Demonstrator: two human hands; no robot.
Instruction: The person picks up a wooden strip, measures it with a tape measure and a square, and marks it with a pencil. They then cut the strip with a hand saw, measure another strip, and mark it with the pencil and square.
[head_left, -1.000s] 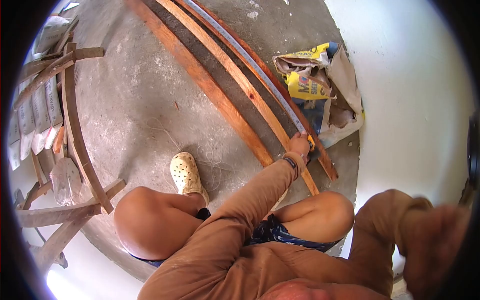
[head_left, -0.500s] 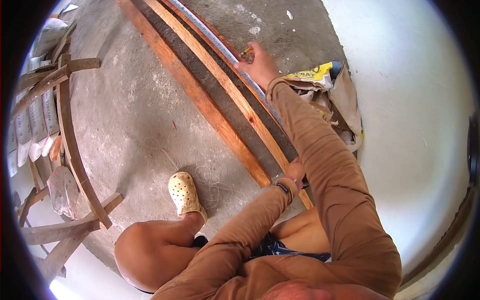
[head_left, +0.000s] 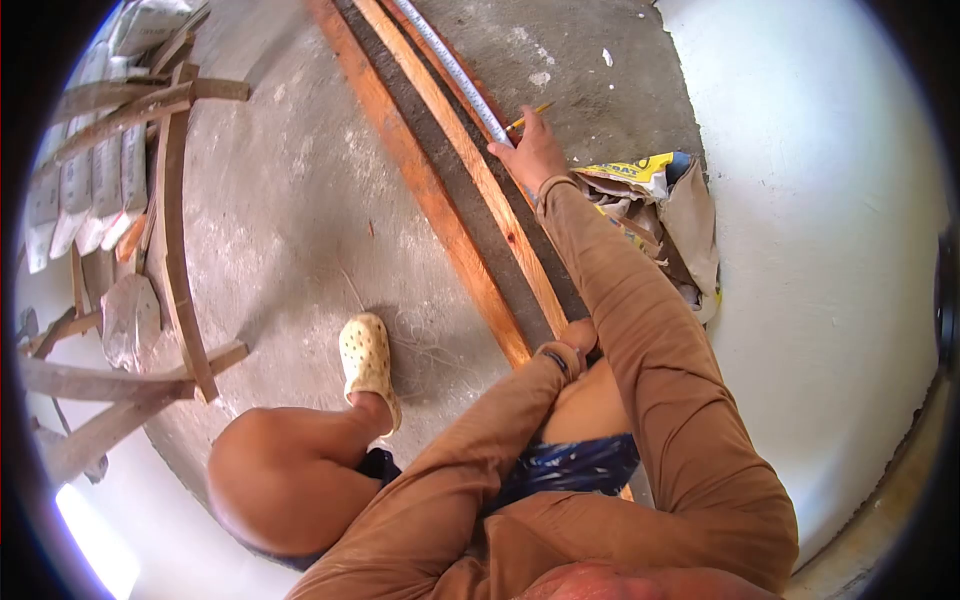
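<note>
Head view, person crouched over timber on the floor. I read the right hand (head_left: 535, 152) as stretched far out, its grip clenched around a yellow pencil (head_left: 527, 115): the fingers are curled shut on the shaft, and the pencil's far end juts out to the right beyond the knuckles. The fingertips rest against a tape measure (head_left: 455, 70), a pale grey graduated band running away toward the far edge of the scene. The tape lies flat along the right side of a set of long orange-brown planks (head_left: 500, 215), which lie side by side on the concrete floor (head_left: 280, 220) with a dark gap between them. The left hand (head_left: 583, 335) sits at the near end of the planks, close to the knee, and is largely covered by the right forearm; I cannot tell whether its grip is clenched or released. To the right of the right hand lies a crumpled cement bag (head_left: 650, 175) against a white wall (head_left: 820, 200). A cream clog (head_left: 367, 355) stands left of the planks.
</note>
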